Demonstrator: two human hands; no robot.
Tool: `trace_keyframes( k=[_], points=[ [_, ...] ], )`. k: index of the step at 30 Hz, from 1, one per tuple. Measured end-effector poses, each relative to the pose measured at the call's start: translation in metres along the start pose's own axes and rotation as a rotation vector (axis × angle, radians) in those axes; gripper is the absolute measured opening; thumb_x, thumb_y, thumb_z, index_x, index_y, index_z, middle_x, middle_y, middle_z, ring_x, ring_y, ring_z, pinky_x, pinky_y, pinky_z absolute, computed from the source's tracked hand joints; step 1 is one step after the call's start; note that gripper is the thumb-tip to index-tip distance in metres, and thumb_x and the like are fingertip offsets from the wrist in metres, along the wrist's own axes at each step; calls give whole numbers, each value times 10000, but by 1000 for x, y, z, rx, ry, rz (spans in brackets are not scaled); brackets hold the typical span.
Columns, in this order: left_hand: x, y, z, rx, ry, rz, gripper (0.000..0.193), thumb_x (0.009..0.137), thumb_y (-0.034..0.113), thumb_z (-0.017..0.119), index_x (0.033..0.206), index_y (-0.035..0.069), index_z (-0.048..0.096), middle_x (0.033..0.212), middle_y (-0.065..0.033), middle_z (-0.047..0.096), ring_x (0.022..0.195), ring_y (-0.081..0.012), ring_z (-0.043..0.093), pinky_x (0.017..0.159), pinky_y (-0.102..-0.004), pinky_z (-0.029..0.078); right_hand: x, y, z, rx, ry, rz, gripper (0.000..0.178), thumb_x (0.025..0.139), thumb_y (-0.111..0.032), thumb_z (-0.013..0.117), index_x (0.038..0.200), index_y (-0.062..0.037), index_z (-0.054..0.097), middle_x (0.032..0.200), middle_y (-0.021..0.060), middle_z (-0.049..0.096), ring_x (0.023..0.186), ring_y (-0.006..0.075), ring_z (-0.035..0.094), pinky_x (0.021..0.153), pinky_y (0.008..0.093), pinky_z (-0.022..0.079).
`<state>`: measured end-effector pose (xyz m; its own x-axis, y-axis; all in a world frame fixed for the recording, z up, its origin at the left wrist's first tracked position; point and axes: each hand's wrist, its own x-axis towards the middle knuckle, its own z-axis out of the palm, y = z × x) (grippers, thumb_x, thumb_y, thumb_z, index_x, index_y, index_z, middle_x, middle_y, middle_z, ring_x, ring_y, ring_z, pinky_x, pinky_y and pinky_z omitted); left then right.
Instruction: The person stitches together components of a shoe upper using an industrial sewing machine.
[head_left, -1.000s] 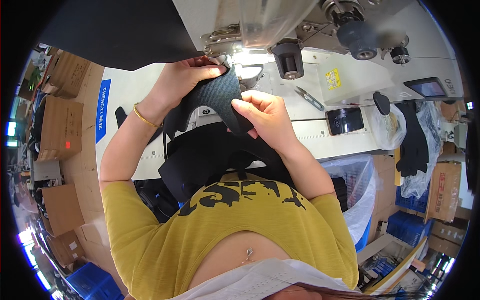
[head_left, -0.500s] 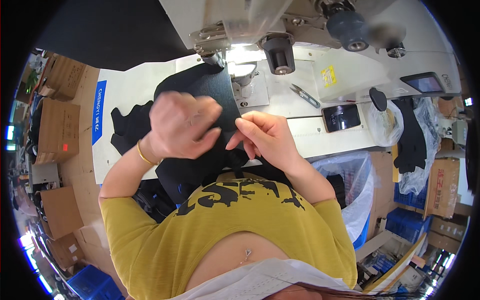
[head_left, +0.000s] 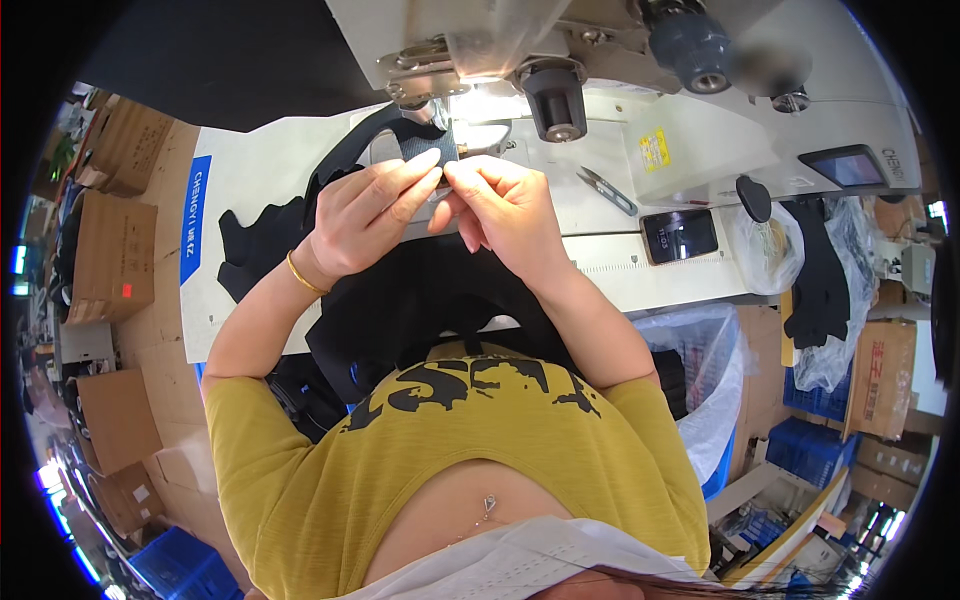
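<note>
My left hand (head_left: 365,215) and my right hand (head_left: 505,210) meet just in front of the sewing machine head (head_left: 425,80). Thumb and fingertips of each are pinched together at the near edge of a dark ribbed band (head_left: 428,142), part of the black fabric (head_left: 430,295). That fabric drapes from under the machine's needle area, over the table edge and toward my lap. The exact grip is partly hidden by my fingers, and the needle cannot be made out.
Thread snips (head_left: 608,190) and a phone (head_left: 680,236) lie on the white sewing table (head_left: 250,170), right of my hands. More black pieces (head_left: 258,245) lie at the left. A plastic-lined bin (head_left: 700,370) stands below the table's right side; cardboard boxes (head_left: 110,260) stand at the far left.
Both hands have moved farther toward the machine head. My left hand, blurred and loosely curled before, now pinches the band's edge beside my right. The fabric has shifted, baring some table near the needle area.
</note>
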<state>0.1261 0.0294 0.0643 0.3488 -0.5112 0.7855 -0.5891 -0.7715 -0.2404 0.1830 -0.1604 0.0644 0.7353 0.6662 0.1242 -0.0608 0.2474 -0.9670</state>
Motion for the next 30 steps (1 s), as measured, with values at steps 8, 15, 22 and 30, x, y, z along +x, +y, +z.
trace_keyframes(
  k=[8,15,22,30],
  points=[
    [4,-18,9,3,0,-53,365,653,-39,656,1017,-24,677,1002,-125,681,845,-250,688,662,-298,571,-7,6,-2,-25,16,35,234,985,-171,536,919,14,663,701,91,692,460,50,496,438,190,377],
    [10,-19,15,7,38,-147,301,679,-83,704,973,-24,679,953,-122,673,819,-252,686,691,-317,579,-7,12,1,6,-15,49,224,981,-159,536,937,14,672,710,99,697,458,49,487,453,190,377],
    [5,-17,19,84,0,-303,272,702,-36,735,964,-28,665,992,-148,665,875,-300,661,735,-342,551,-8,14,3,-26,-33,41,229,959,-165,534,906,15,664,708,73,699,476,44,514,444,195,377],
    [-56,-70,-20,156,-189,-756,177,821,80,652,986,16,641,832,-115,665,721,-288,661,699,-345,531,-23,20,21,-886,42,-1054,361,758,-197,753,1089,-83,666,858,53,679,614,179,582,537,269,469]
  ],
)
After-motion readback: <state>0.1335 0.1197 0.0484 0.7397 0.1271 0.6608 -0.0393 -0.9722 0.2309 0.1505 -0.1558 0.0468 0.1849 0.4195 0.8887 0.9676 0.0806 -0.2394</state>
